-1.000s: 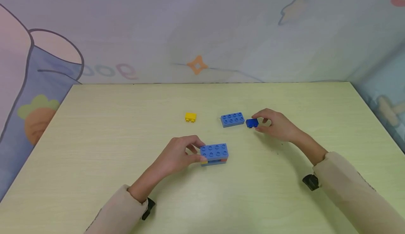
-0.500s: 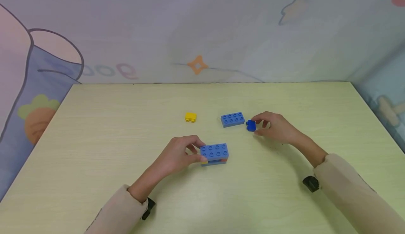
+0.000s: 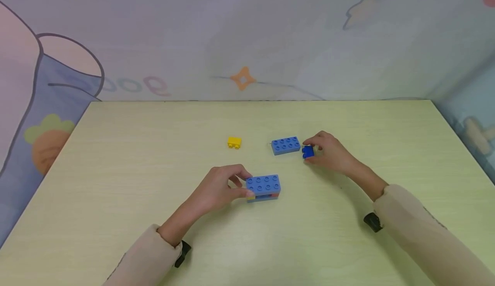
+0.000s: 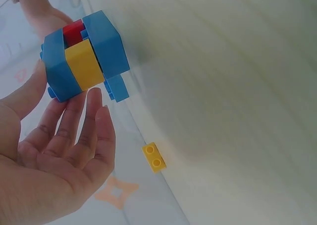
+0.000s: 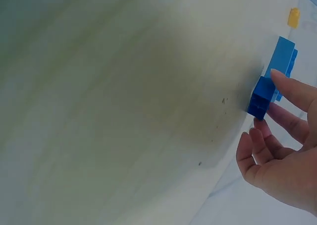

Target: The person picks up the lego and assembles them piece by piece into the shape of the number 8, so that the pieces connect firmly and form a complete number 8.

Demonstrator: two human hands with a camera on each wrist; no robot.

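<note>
Near table centre, hands first:
L hand [image 3: 216,189]: grips the brick stack [image 3: 263,187] at its 9 o'clock end, thumb and fingers round it; stack sits on the table [image 3: 116,170].
Stack makeup: light blue plates top and bottom, yellow and red bricks between (left wrist view [image 4: 81,61]).
R hand [image 3: 328,153]: pinches the small dark blue brick [image 3: 307,151] with thumb and fingertips; brick is at table level, whether it's resting or just lifted I can't tell.
Dark brick pos: at 2 o'clock from the stack, just beside the loose light blue plate [image 3: 285,145], at that plate's 3 o'clock end, nearly touching.
Yellow brick [image 3: 233,142]: alone, at 11 o'clock from the stack, well apart from both hands.
Doing it well (judgement): keep the pinch on the dark brick's sides, studs up, w/o nudging the loose plate; L hand should hold the stack flat and firm.
</note>
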